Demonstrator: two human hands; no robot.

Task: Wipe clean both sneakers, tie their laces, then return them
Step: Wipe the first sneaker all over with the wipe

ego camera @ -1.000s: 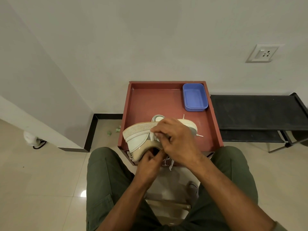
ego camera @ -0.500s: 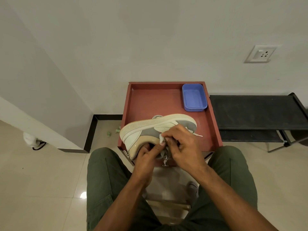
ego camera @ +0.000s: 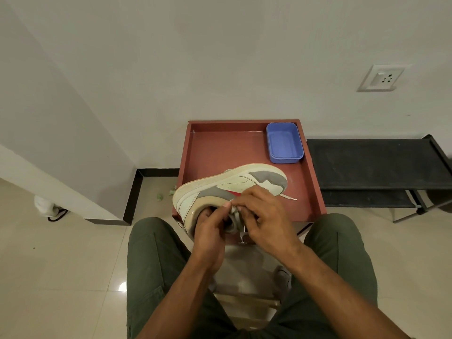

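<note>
The left hand (ego camera: 209, 231) grips the collar of a sneaker (ego camera: 227, 187), its fingers hooked into the shoe's opening and the thumb lying along the outside. The right hand (ego camera: 263, 216) sits just beside it at about 3 o'clock, fingers curled and pinching a small white wad, apparently a wipe (ego camera: 234, 209), against the shoe's side near the tongue; how much of the wad there is cannot be told, since the fingers cover most of it. The sneaker is held on its side above the near edge of a red-brown desk (ego camera: 220, 152) with a raised rim, sole turned toward 12 o'clock, heel toward 9 o'clock and toe toward 3 o'clock. Its upper is cream with grey panels and a small red mark beside the right fingers. A loose lace end (ego camera: 289, 197) trails from under the toe onto the desk surface. Behind the shoe's sole a bit of pale material shows, too hidden to identify.

At the desk's 1 o'clock corner stands a blue container (ego camera: 283, 143), well apart from the shoe. A black rack (ego camera: 374, 165) stands just beside the desk at 3 o'clock. A wall socket (ego camera: 381, 78) is at 2 o'clock. The person sits with olive-green trouser legs (ego camera: 156, 263) on either side.
</note>
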